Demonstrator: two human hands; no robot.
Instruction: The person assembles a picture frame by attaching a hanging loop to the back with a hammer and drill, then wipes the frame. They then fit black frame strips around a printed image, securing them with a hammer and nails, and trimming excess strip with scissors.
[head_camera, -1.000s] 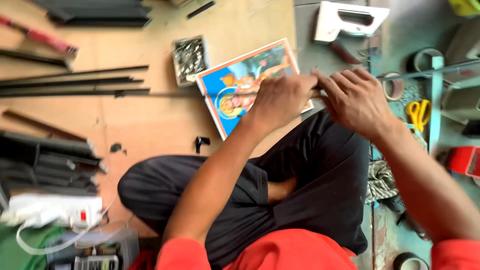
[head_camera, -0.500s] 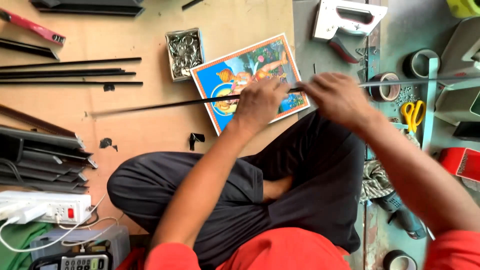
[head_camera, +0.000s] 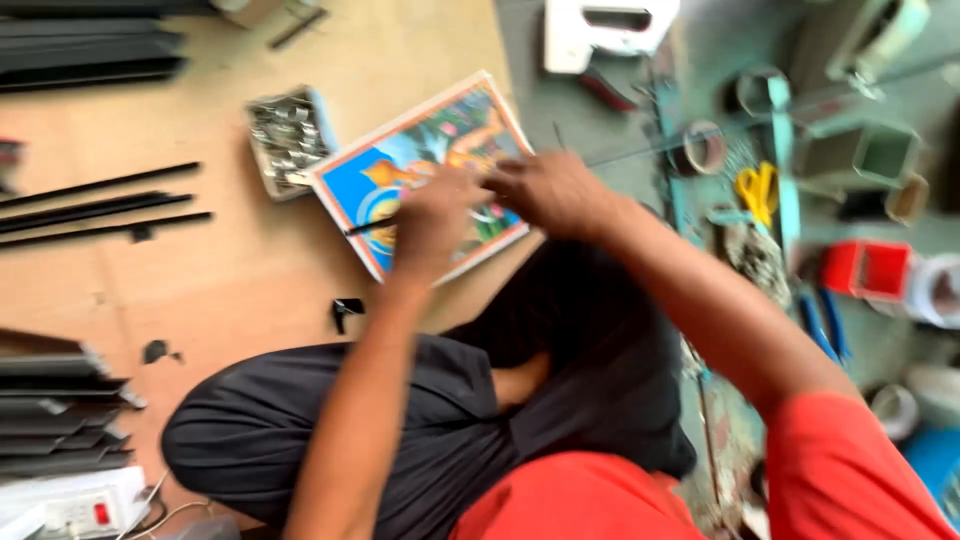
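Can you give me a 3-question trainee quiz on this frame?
1. True or false: both hands, the left hand and the right hand, are over the colourful picture.
2. What lies just left of the picture? A) yellow scissors B) open box of small metal parts C) red tray
3. Fill in: a thin dark ____ sticks out left of the left hand.

Key:
1. True.
2. B, the box of metal parts; the yellow scissors lie far right.
3. Strip, blurred.
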